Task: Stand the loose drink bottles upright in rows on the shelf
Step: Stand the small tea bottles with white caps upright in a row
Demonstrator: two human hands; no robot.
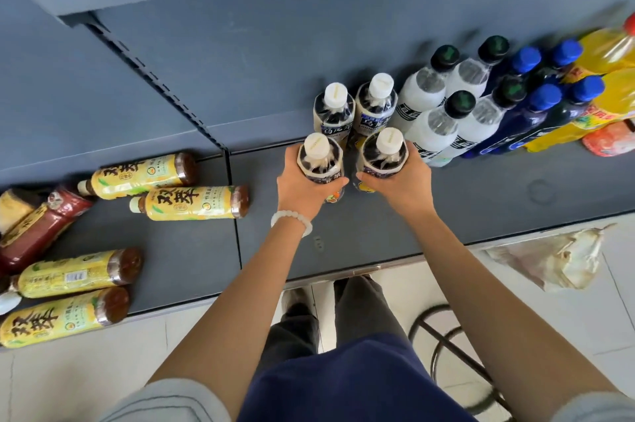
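My left hand grips an upright dark tea bottle with a white cap on the grey shelf. My right hand grips a matching bottle beside it. Two more white-capped tea bottles stand directly behind them. To the right stand rows of cloudy white bottles with black caps and blue-capped dark bottles. Several yellow-labelled tea bottles lie on their sides at the left.
Yellow juice bottles and an orange one stand at the far right. A dark red bottle lies among the loose ones at the left. A crumpled plastic bag and a metal stool are on the floor at the right.
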